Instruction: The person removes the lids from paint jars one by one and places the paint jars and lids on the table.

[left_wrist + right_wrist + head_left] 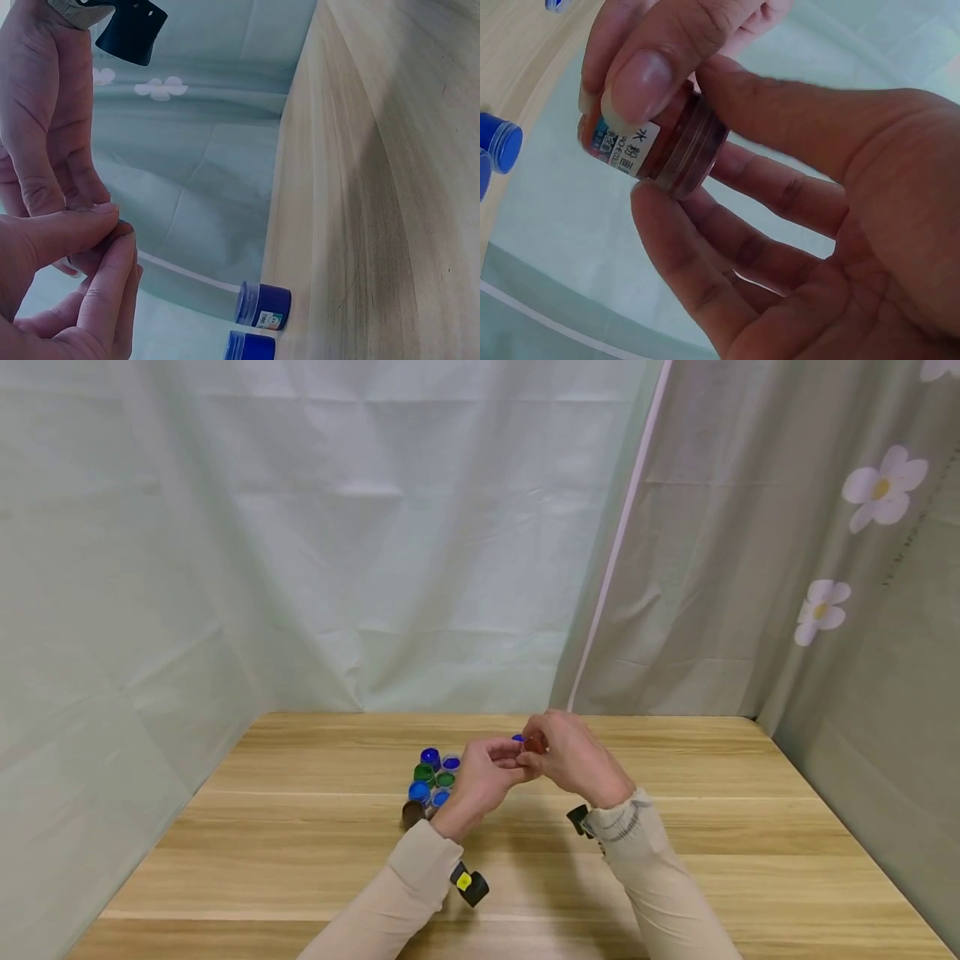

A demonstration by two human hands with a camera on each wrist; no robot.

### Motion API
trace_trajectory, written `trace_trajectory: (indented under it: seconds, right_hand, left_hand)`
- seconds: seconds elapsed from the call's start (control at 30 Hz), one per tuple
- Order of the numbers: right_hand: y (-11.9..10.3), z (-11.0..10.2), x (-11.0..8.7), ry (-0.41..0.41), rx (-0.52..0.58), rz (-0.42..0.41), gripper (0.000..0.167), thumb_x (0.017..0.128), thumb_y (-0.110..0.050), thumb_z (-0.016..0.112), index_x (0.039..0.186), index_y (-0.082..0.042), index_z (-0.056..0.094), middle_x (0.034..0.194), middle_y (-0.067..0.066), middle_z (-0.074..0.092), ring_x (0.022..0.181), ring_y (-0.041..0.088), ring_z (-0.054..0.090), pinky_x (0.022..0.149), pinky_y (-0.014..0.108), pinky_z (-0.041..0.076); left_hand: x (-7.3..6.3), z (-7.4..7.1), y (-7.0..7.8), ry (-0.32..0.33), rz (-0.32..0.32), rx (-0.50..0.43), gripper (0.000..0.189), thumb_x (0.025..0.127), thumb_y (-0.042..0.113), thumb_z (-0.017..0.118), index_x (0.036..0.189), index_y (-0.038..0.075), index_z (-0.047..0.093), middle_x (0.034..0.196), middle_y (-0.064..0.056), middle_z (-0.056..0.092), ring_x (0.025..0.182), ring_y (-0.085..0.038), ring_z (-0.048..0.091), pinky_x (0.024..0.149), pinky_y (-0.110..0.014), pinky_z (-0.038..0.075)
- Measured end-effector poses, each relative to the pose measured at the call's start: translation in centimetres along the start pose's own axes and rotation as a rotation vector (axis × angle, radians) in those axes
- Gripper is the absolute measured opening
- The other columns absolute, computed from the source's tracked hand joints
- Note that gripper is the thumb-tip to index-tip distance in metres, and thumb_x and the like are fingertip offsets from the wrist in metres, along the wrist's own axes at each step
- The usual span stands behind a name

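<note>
Both hands meet above the table around a small paint jar (pixel 626 146) of reddish-brown paint with a white-and-blue label. In the right wrist view, my left hand (pixel 480 781) grips the jar's labelled body from above. My right hand (pixel 577 760) pinches its clear-walled lid end (pixel 694 146) between thumb and fingers. The jar is tilted on its side in that view. The head view shows only a bit of its red-brown colour between the fingers. In the left wrist view, the fingers mostly hide it.
Left of the hands, several small paint pots stand in two columns, among them a dark blue one (pixel 430 758), a green one (pixel 423 774), a lighter blue one (pixel 418 792) and a brown one (pixel 412 814). A blue item (pixel 517 737) shows behind the hands. Curtains (pixel 450 527) surround the wooden table (pixel 300 860).
</note>
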State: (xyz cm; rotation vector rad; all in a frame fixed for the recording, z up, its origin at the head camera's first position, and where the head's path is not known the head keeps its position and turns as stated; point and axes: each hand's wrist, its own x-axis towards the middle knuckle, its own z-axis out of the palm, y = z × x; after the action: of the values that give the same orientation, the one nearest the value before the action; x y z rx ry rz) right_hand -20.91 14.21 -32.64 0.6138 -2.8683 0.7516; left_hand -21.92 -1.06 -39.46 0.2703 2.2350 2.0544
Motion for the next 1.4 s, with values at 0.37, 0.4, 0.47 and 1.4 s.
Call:
trace_trajectory:
  seconds: [0.37,0.4,0.47,1.4]
  right_hand:
    - [-0.12,-0.3,-0.32,0.0,-0.006,-0.077,0.006,0.09,-0.006,0.076,0.095,-0.008,0.073,0.081,0.0,0.061,0.077,0.015,0.053,0.068,0.029,0.047]
    - [-0.12,-0.33,-0.34,-0.001,-0.009,-0.082,0.006,0.09,-0.006,0.076,0.095,-0.007,0.073,0.081,0.0,0.061,0.077,0.015,0.053,0.067,0.028,0.047]
    - [-0.1,-0.37,-0.34,-0.003,-0.016,-0.091,0.007,0.09,-0.004,0.076,0.096,-0.007,0.073,0.081,0.0,0.061,0.077,0.015,0.053,0.067,0.028,0.046]
    - [-0.17,-0.07,-0.11,0.057,-0.004,-0.01,0.01,0.086,-0.013,0.083,0.09,-0.009,0.075,0.082,0.0,0.066,0.074,0.014,0.058,0.065,0.027,0.049]
  left_hand:
    - [0.01,-0.06,-0.08,-0.021,0.02,-0.023,0.027,0.088,0.007,0.08,0.114,0.003,0.075,0.111,-0.015,0.076,0.1,-0.022,0.076,0.088,-0.036,0.062]
    - [0.02,-0.05,-0.09,-0.021,0.019,-0.022,0.028,0.087,0.008,0.08,0.115,0.003,0.075,0.112,-0.015,0.076,0.1,-0.022,0.076,0.088,-0.037,0.062]
    - [0.04,-0.03,-0.1,-0.022,0.018,-0.023,0.029,0.087,0.008,0.081,0.115,0.003,0.075,0.112,-0.015,0.076,0.099,-0.022,0.076,0.087,-0.037,0.062]
    - [-0.08,0.08,-0.11,-0.017,0.009,-0.011,0.029,0.088,0.006,0.079,0.116,0.002,0.074,0.109,-0.014,0.076,0.096,-0.02,0.076,0.088,-0.037,0.062]
